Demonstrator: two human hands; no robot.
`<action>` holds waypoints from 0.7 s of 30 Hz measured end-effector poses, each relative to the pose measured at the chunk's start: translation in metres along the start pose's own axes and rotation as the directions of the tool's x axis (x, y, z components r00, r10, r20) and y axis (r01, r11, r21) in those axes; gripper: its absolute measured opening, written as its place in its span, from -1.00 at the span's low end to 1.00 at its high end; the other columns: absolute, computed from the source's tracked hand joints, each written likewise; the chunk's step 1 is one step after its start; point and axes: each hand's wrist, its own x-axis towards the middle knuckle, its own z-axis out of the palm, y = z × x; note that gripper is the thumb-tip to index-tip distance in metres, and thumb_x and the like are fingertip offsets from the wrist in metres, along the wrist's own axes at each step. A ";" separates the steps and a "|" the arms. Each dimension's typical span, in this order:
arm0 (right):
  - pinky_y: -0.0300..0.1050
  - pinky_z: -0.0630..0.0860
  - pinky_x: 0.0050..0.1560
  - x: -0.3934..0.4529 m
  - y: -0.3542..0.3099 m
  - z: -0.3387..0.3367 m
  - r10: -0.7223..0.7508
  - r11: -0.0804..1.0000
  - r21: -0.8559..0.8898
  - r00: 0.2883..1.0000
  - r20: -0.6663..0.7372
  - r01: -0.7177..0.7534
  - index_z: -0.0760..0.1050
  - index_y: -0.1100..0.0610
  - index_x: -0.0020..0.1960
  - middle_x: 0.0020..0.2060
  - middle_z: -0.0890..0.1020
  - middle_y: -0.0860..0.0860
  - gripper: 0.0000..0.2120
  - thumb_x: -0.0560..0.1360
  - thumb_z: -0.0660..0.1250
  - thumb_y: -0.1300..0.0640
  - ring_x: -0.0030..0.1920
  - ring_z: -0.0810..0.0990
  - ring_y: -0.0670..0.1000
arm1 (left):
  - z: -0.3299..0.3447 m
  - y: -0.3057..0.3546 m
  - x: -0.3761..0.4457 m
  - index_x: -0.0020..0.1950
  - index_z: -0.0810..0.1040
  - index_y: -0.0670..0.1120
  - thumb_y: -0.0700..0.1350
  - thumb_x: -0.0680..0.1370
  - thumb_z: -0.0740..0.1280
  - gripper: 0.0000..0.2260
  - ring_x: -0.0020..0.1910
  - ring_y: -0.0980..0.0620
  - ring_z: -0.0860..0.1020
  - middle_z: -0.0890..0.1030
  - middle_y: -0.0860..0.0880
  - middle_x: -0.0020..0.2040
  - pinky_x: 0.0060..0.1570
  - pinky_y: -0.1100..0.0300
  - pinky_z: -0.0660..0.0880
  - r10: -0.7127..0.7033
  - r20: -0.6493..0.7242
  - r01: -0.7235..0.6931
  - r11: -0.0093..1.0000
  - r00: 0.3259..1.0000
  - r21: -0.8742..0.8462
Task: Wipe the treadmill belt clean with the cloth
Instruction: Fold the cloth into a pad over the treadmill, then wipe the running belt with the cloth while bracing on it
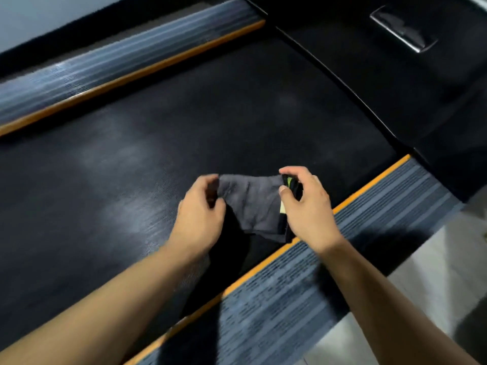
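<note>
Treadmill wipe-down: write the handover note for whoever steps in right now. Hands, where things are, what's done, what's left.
Left hand: gripping the left edge of the cloth.
Right hand: pinching the right edge, where there is a black and green trim.
Cloth: grey, stretched between both hands just above the treadmill belt, close to the right side rail; it looks lifted rather than pressed flat.
Done: cannot tell; the belt shows pale smudgy patches, possibly glare or dust.
Left: lay the cloth down and wipe the belt across its width, probably starting with the pale patches.
</note>
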 end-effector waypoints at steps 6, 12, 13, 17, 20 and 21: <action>-0.19 0.42 -0.20 0.082 0.004 -0.016 -0.074 0.992 -0.110 0.983 -0.169 0.055 0.42 -0.19 0.24 0.05 0.38 -0.03 -0.77 0.62 0.25 0.05 -0.22 0.47 -0.13 | 0.034 0.041 0.111 0.27 0.55 -0.03 -0.25 0.59 0.27 -0.72 0.18 0.13 0.61 0.67 0.10 0.14 0.26 0.29 0.45 0.193 -0.023 -0.189 0.975 0.981 0.116; 0.13 0.39 0.11 0.107 0.024 0.005 -0.264 0.780 -0.622 0.939 -0.219 0.074 0.45 0.01 0.29 0.16 0.48 0.09 -0.73 0.59 0.24 0.08 0.08 0.49 0.18 | 0.043 0.057 0.180 0.33 0.48 -0.02 -0.13 0.62 0.30 -0.72 0.25 -0.05 0.54 0.61 0.00 0.25 0.27 0.01 0.47 0.412 0.059 -0.393 0.804 0.909 0.446; 0.18 0.37 0.19 0.108 0.029 0.014 -0.277 0.742 -0.668 0.935 -0.222 0.062 0.46 0.04 0.29 0.20 0.50 0.12 -0.71 0.58 0.25 0.09 0.15 0.48 0.20 | 0.039 0.051 0.193 0.39 0.45 -0.03 -0.04 0.63 0.30 -0.67 0.32 -0.11 0.49 0.57 -0.04 0.32 0.33 -0.05 0.43 0.429 0.075 -0.395 0.732 0.900 0.555; 0.27 0.23 0.42 0.110 0.025 0.027 -0.225 0.737 -0.675 0.953 -0.201 0.032 0.44 0.12 0.27 0.33 0.49 0.14 -0.68 0.52 0.26 0.17 0.35 0.43 0.18 | 0.012 0.010 0.229 0.62 0.23 0.01 0.20 0.66 -0.03 -0.43 0.61 -0.18 0.19 0.24 -0.08 0.64 0.59 -0.11 0.10 0.377 0.148 -0.344 0.531 0.914 0.775; 0.27 0.12 0.50 0.119 0.017 0.021 -0.255 0.713 -0.698 0.952 -0.170 0.066 0.44 0.14 0.27 0.41 0.44 0.11 -0.66 0.50 0.32 0.20 0.46 0.34 0.14 | 0.007 -0.011 0.238 0.66 0.12 0.09 0.18 0.67 -0.07 -0.45 0.66 -0.12 0.06 0.12 -0.03 0.68 0.63 -0.07 -0.05 0.374 0.167 -0.359 0.534 0.912 0.766; 0.23 0.12 0.51 0.122 0.015 0.016 -0.295 0.718 -0.688 0.942 -0.160 0.108 0.45 0.13 0.27 0.42 0.43 0.10 -0.67 0.51 0.31 0.19 0.47 0.33 0.12 | 0.008 -0.010 0.239 0.66 0.12 0.10 0.18 0.68 -0.06 -0.46 0.66 -0.11 0.06 0.12 -0.02 0.68 0.63 -0.07 -0.06 0.374 0.175 -0.368 0.541 0.911 0.757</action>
